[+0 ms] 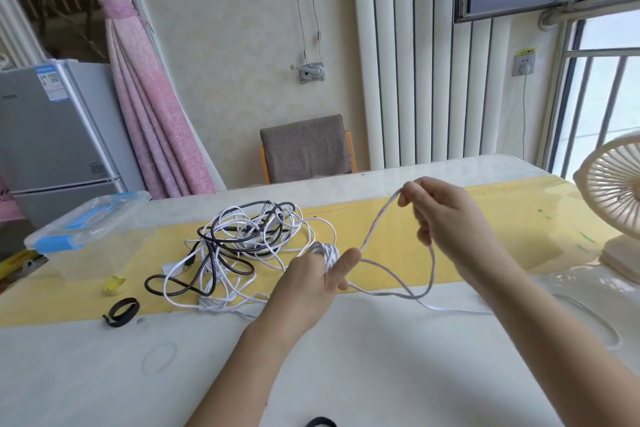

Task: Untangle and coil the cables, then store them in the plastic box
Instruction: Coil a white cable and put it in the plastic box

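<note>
A tangle of white and black cables [242, 243] lies on the yellow mat in the middle of the table. My left hand [311, 282] grips a small coil of white cable [327, 251] wound round its fingers. My right hand [440, 218] is raised to the right and pinches a strand of the same white cable [377, 222], which slants down to the left hand. A slack loop [398, 293] of it lies on the table between my arms. The clear plastic box [86, 239] with blue clips and its lid on stands at the left.
A black strap loop [121, 312] and a yellow cap [114, 284] lie near the box. A thin rubber band [159, 357] rests on the white tabletop. A cream desk fan [616, 208] stands at the right edge. A grey chair [306, 149] sits behind the table.
</note>
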